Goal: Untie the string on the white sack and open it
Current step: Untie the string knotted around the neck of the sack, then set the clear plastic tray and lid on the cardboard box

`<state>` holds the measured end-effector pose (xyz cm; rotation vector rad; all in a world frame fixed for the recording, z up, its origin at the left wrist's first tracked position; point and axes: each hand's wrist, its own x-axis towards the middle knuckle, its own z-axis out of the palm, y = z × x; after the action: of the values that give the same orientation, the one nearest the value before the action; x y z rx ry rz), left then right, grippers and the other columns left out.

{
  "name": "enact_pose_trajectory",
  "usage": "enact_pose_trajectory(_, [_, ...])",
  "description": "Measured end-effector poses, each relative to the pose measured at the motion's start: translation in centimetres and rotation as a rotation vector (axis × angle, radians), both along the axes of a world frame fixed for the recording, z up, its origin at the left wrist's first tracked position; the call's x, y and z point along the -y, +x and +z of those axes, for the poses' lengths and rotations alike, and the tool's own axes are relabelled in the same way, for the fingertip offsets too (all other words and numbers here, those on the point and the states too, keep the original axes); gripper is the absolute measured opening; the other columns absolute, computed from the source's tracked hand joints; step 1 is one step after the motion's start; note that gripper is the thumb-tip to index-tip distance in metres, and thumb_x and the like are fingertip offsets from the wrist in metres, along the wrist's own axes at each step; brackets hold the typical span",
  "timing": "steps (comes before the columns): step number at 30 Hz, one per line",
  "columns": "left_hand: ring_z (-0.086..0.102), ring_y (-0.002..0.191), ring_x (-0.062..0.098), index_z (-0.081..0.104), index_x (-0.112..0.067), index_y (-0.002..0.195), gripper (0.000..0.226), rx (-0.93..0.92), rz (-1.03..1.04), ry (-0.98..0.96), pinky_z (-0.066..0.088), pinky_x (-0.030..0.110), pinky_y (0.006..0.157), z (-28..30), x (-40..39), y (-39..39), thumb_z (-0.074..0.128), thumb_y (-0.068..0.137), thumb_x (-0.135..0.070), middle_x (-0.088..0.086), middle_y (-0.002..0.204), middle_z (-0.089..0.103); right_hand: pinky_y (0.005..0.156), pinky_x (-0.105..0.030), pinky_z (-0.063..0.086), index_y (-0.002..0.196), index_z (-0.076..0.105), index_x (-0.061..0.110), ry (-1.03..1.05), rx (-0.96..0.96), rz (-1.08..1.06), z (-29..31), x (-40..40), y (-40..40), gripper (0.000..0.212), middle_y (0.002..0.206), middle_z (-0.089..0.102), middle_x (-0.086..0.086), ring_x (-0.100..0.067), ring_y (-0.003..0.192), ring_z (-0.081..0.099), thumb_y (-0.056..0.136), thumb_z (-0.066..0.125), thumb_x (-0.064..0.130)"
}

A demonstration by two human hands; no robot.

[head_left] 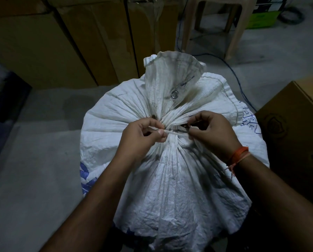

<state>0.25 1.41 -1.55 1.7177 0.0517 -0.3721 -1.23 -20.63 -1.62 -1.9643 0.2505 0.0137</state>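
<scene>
My forearms reach in from the near edge; left hand (143, 135) and right hand (212, 131) each pinch an end of the string (172, 132). It binds the gathered neck of the white sack (170, 179), standing on the floor (33, 160) at centre, still tied shut.

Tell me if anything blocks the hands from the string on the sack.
Nothing visible does. The left hand and right hand are already on the string at the gathered neck of the white sack, each pinching a piece of it.
</scene>
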Motion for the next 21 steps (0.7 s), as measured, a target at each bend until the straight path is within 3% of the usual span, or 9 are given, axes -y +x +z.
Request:
enact_pose_trajectory(3, [0.082, 0.08, 0.02, 0.081, -0.016, 0.101, 0.009, 0.093, -0.002, 0.141, 0.063, 0.03, 0.079, 0.4, -0.4, -0.6, 0.074, 0.097, -0.011, 0.007, 0.083, 0.084, 0.074, -0.045, 0.058, 0.081, 0.075, 0.009, -0.058, -0.005, -0.072, 0.2, 0.9, -0.7, 0.008, 0.08, 0.077, -0.021, -0.026, 0.069, 0.068, 0.075, 0.078, 0.004])
enact_pose_trajectory(6, [0.075, 0.073, 0.008, 0.083, -0.033, 0.111, 0.017, 0.304, 0.069, 0.468, 0.058, 0.026, 0.074, 1.4, -1.1, -2.2, 0.074, 0.096, -0.034, -0.007, 0.079, 0.081, 0.066, -0.042, 0.055, 0.073, 0.077, 0.013, -0.097, -0.028, -0.126, 0.8, 2.2, -2.4, 0.005, 0.072, 0.079, -0.011, -0.019, 0.064, 0.07, 0.075, 0.079, 0.009])
enact_pose_trajectory(8, [0.072, 0.076, 0.006, 0.082, -0.035, 0.113, 0.021, 0.413, 0.171, 0.578, 0.056, 0.025, 0.073, 2.7, -1.1, -3.6, 0.071, 0.096, -0.04, -0.01, 0.086, 0.081, 0.064, -0.039, 0.055, 0.07, 0.078, 0.015, -0.075, -0.045, -0.145, 1.3, 3.1, -3.8, 0.008, 0.065, 0.078, -0.006, -0.014, 0.059, 0.069, 0.075, 0.079, 0.009])
enact_pose_trajectory(11, [0.071, 0.093, 0.016, 0.081, -0.031, 0.111, 0.018, 0.549, 0.266, 0.605, 0.057, 0.031, 0.081, 4.5, -0.6, -5.4, 0.072, 0.096, -0.034, -0.004, 0.099, 0.079, 0.077, -0.047, 0.061, 0.069, 0.079, 0.013, -0.042, -0.061, -0.159, 2.3, 4.2, -6.1, 0.013, 0.064, 0.077, -0.008, -0.02, 0.063, 0.071, 0.076, 0.077, 0.003])
enact_pose_trajectory(15, [0.063, 0.107, 0.022, 0.076, -0.028, 0.118, 0.026, 0.674, 0.255, 0.714, 0.039, 0.024, 0.085, 5.8, 0.7, -8.2, 0.073, 0.093, -0.028, 0.0, 0.109, 0.073, 0.078, -0.049, 0.063, 0.066, 0.079, 0.014, -0.047, -0.083, -0.171, 3.5, 5.2, -10.2, 0.018, 0.063, 0.078, -0.009, -0.026, 0.065, 0.077, 0.078, 0.078, 0.0])
enact_pose_trajectory(19, [0.069, 0.106, 0.021, 0.078, -0.023, 0.112, 0.022, 0.711, 0.064, 0.606, 0.054, 0.033, 0.092, 6.2, 2.2, -11.0, 0.074, 0.091, -0.021, -0.001, 0.112, 0.077, 0.078, -0.048, 0.063, 0.069, 0.078, 0.009, -0.051, -0.103, -0.212, 4.7, 7.2, -15.2, 0.014, 0.064, 0.078, -0.012, -0.036, 0.073, 0.078, 0.079, 0.078, -0.001])
enact_pose_trajectory(21, [0.072, 0.108, 0.022, 0.08, -0.02, 0.108, 0.021, 0.722, -0.088, 0.576, 0.055, 0.036, 0.098, 5.9, 3.2, -12.0, 0.077, 0.088, -0.012, 0.0, 0.112, 0.078, 0.071, -0.041, 0.06, 0.068, 0.078, 0.01, -0.062, -0.093, -0.237, 5.3, 8.4, -17.6, 0.016, 0.063, 0.077, -0.011, -0.029, 0.068, 0.078, 0.08, 0.079, -0.001])
